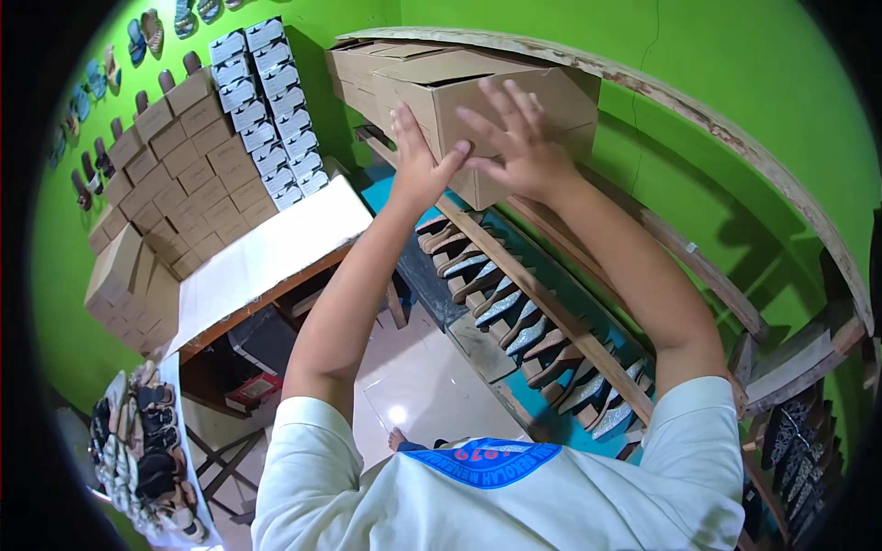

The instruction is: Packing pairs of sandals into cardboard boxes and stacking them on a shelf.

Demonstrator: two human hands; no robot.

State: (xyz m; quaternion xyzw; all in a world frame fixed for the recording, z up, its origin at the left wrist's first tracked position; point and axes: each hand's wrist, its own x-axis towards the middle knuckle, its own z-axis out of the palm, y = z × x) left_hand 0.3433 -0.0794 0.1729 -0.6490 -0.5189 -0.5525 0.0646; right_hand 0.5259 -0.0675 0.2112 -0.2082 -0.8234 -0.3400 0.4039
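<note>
A large brown cardboard box (574, 106) sits on the wooden rack in front of me, one corner turned my way. My left hand (421, 165) lies along its left face, fingers stretched up and thumb out toward the corner. Over the right face, my right hand (525, 147) has its fingers spread wide. Whether the right palm presses on the cardboard or hovers just off it, I cannot tell. Neither hand is closed around anything. Another cardboard box (352, 78) stands behind the first, to its left.
Below the box, the rack's wooden rail (551, 317) runs over a row of shoes (524, 331). A curved-looking wooden beam (717, 110) passes above. At left, a white-topped table (276, 243) bears stacked brown boxes (193, 174) and white shoeboxes (299, 142). More footwear (152, 450) lies lower left.
</note>
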